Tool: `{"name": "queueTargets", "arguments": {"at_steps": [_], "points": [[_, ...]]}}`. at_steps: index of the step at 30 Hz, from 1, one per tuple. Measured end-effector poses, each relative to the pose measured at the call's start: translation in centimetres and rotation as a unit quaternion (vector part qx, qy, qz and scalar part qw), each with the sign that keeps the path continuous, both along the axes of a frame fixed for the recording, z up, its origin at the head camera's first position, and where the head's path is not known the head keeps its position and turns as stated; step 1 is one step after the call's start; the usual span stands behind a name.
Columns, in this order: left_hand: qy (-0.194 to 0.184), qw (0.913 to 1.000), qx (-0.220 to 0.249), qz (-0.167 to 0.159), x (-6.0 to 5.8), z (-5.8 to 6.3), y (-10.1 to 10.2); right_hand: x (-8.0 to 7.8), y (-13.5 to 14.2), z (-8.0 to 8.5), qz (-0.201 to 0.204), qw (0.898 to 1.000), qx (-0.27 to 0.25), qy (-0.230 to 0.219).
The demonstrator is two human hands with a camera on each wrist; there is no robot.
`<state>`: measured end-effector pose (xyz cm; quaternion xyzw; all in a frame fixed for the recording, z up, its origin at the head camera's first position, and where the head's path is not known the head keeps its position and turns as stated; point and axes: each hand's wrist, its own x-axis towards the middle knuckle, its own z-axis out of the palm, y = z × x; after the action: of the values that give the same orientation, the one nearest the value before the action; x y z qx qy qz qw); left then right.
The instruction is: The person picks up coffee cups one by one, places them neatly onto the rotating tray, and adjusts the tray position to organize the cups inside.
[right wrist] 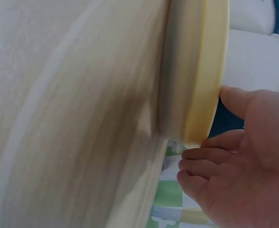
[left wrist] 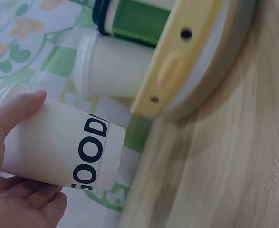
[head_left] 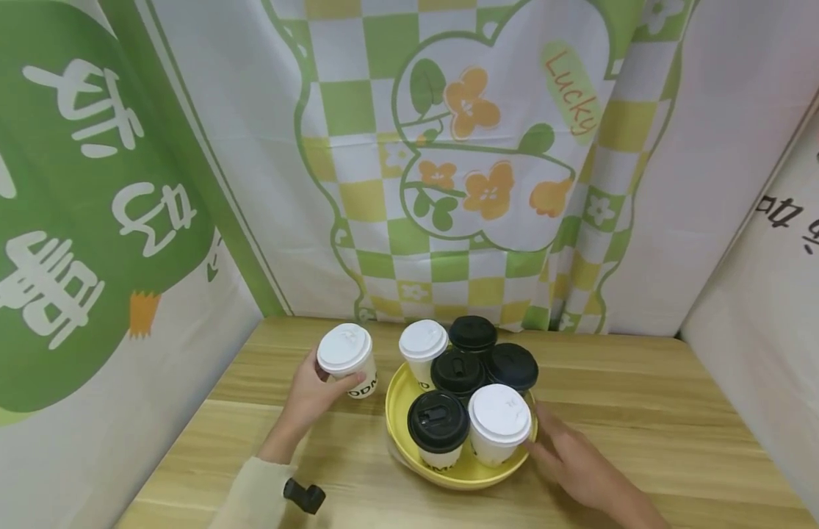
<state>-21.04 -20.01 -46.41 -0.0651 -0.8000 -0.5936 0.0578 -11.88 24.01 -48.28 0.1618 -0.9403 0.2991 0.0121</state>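
Observation:
My left hand [head_left: 316,393] holds a white paper cup [left wrist: 58,137] with a white lid, thumb on one side and fingers on the other. Black letters run round the cup near its base. It is nearly upright, left of a round yellow tray [head_left: 394,419]. At the tray's right side, my right hand [head_left: 574,459] touches the rim with thumb and index finger, the other fingers loosely bent. In the tray stand two white-lidded cups, one at the back left [head_left: 424,340] and one at the front right [head_left: 500,415], among several black-lidded cups [head_left: 438,421].
The tray sits on a wood-grain table [head_left: 647,411]. A green and yellow checked cloth [head_left: 442,272] hangs along the back edge. Printed cloth walls stand at the left [head_left: 184,353] and right [head_left: 766,294]. A small black device [head_left: 305,496] is at the left sleeve.

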Motion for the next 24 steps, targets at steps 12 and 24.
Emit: {"name": "queueTargets", "arguments": {"at_steps": [12,24], "points": [[0.002,0.9996,0.025,-0.009,1.4,1.7,2.0,-1.2,0.9,1.5,0.013,0.999,-0.015,-0.046],[-0.002,0.9983,0.046,-0.035,1.7,1.5,4.1,-2.4,1.2,0.0,0.028,0.998,-0.04,-0.035]]}}
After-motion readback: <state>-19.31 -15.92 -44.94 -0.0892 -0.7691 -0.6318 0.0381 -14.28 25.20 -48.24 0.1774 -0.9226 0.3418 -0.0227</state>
